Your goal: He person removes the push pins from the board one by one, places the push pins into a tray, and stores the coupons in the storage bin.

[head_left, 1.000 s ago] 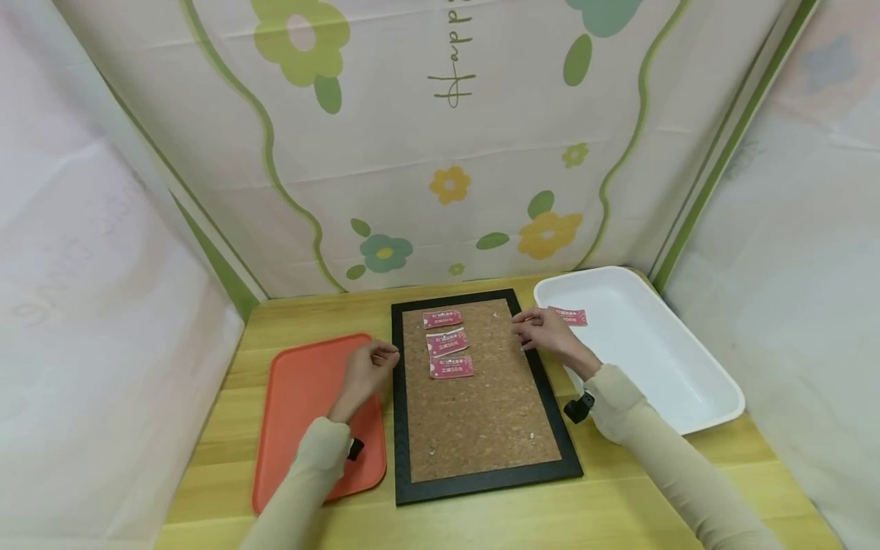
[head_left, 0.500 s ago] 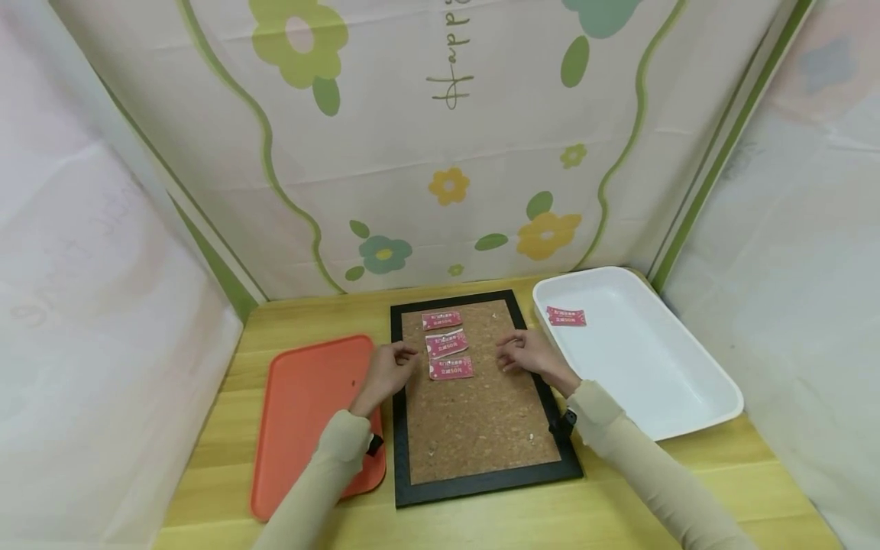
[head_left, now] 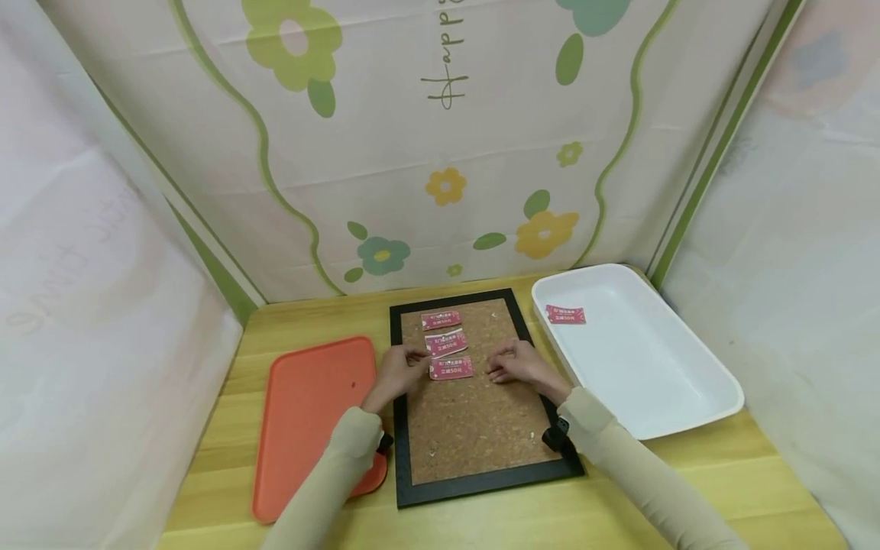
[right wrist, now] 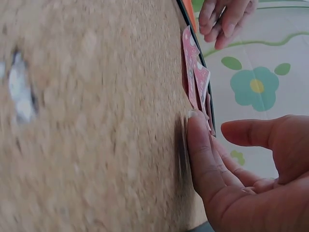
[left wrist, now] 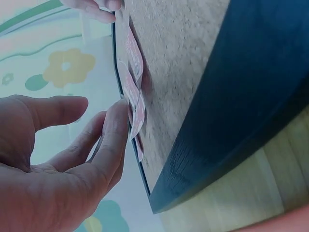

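Three pink coupons lie in a column on the cork board (head_left: 474,431): the top one (head_left: 441,320), the middle one (head_left: 446,343), tilted, and the lower one (head_left: 451,368). My left hand (head_left: 402,374) is over the board's left edge, fingertips close beside the lower two coupons. To their right, my right hand (head_left: 519,363) hovers low over the cork, apart from them in the head view. Both wrist views show thumb and fingers spread apart, holding nothing; whether the left fingertips (left wrist: 118,111) touch a coupon is unclear. Coupon edges lift off the cork in the right wrist view.
A red tray (head_left: 309,428) lies left of the board. On the right stands a white basin (head_left: 660,367) with one pink coupon (head_left: 566,315) in its far left corner. Small shiny bits dot the cork near its corners. A flowered cloth (head_left: 412,137) hangs behind.
My left hand has moved right from the tray's edge to beside the coupons. My right hand has moved left and nearer from the board's right edge onto the cork. The coupons look unmoved.
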`<state>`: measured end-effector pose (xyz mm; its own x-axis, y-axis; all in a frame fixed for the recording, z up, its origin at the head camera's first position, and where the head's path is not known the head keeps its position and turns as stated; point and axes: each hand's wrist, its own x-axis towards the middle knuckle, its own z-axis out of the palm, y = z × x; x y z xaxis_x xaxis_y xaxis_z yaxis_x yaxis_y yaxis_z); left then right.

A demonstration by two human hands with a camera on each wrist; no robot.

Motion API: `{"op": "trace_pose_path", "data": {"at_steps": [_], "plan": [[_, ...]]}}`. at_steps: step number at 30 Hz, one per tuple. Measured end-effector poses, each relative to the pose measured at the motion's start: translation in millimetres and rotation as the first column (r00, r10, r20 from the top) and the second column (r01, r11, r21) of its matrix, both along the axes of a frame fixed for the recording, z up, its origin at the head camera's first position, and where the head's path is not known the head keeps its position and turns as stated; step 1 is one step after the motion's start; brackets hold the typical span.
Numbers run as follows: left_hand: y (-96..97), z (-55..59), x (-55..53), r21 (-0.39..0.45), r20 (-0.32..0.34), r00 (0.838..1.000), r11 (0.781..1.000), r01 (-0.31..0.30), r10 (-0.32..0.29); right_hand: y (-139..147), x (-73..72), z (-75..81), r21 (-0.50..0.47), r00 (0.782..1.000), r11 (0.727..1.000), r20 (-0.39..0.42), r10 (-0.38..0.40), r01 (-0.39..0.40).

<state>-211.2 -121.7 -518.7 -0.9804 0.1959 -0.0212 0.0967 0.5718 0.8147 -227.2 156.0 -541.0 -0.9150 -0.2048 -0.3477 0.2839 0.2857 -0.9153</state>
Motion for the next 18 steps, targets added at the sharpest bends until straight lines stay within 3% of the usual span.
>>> {"op": "trace_pose_path", "data": {"at_steps": [6,18], "plan": [[5.6,-3.4,-1.6,0.012,0.007,1.0,1.0,0.029,-0.029,-4,1.4,-0.1,-0.017,0.999,0.999,0.011,0.032,-0.032],[14.9,-7.9,-2.9,0.009,0.084,0.996,1.0,0.008,-0.009,-16,4.0,-2.6,-0.006,0.999,1.0,0.016,0.028,-0.028]]}}
